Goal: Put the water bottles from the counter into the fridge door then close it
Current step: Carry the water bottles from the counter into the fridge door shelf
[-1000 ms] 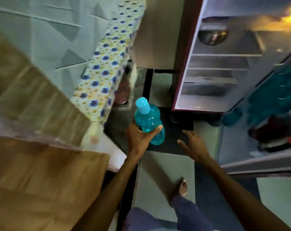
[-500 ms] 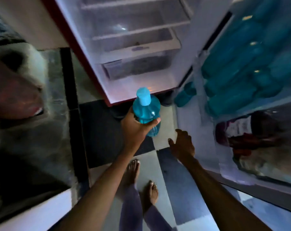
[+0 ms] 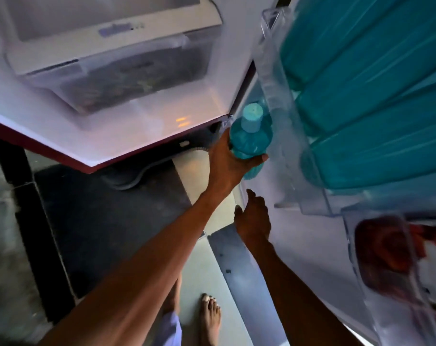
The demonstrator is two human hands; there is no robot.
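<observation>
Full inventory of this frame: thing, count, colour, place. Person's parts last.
held bottle: 1, teal with teal cap, at the lower edge of the open fridge door, in the left hand
bottles in door rack: several, teal, exact count unclear from blur, lying side by side, upper right
door rack: 1, clear plastic, on the open fridge door
lower door bin: 1, clear, holds blurred red and white items, lower right
crisper drawer: 1, clear with white top, bottom of the fridge, upper left
fridge body edge: dark red trim, left
floor: pale and dark tiles, bottom centre
left hand: gripping the held bottle
right hand: empty, open, below the held bottle near the door
bare feet: 2, bottom centre
</observation>
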